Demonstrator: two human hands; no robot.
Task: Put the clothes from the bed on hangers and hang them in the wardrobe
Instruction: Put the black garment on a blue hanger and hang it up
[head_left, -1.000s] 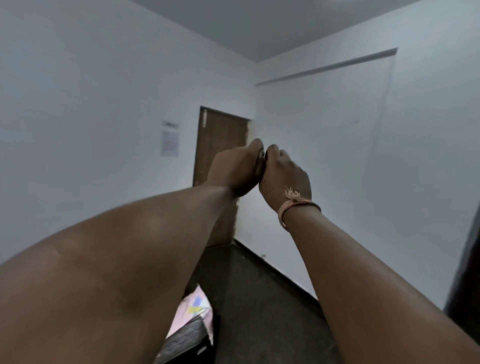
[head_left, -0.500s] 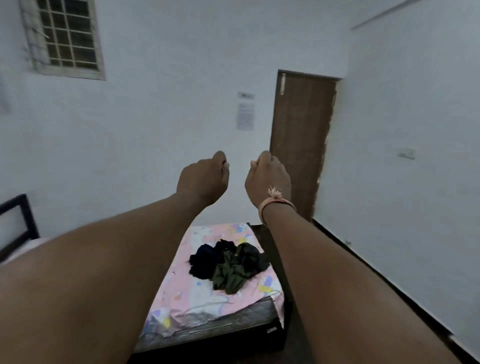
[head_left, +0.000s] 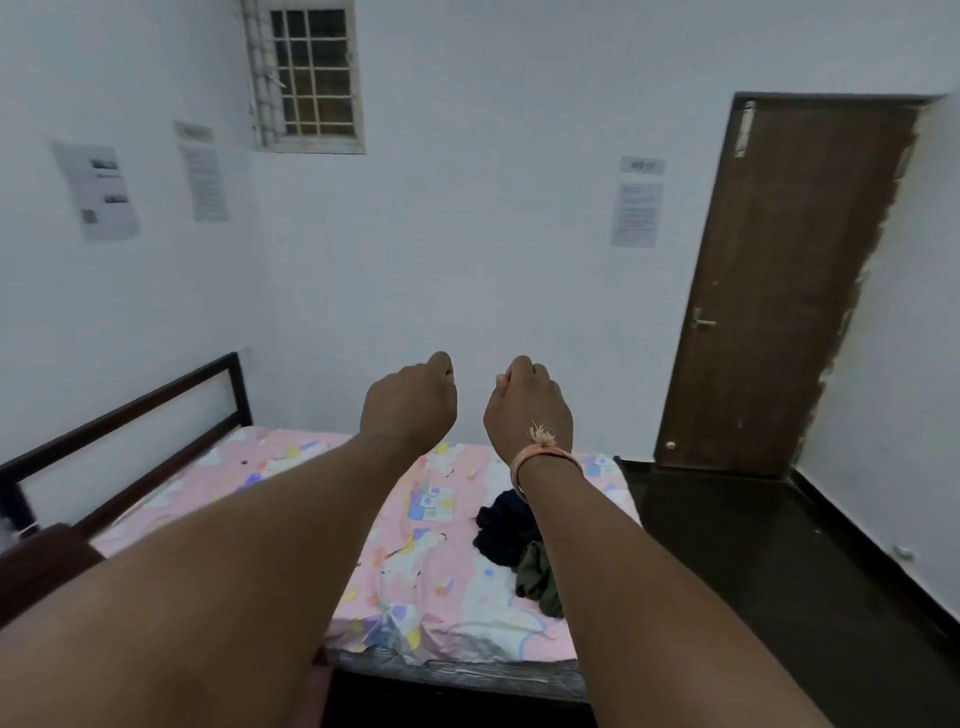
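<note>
Below the raised hands, a dark heap of clothes (head_left: 511, 535) is seen near the bed's (head_left: 270, 467) right edge, towards its foot corner, well apart from the fingers. Both the left hand (head_left: 410, 402) and right hand (head_left: 527, 408) are curled into loose fists, nothing gripped. Navy and olive garments are crumpled together, partly hidden by the right forearm.
</note>
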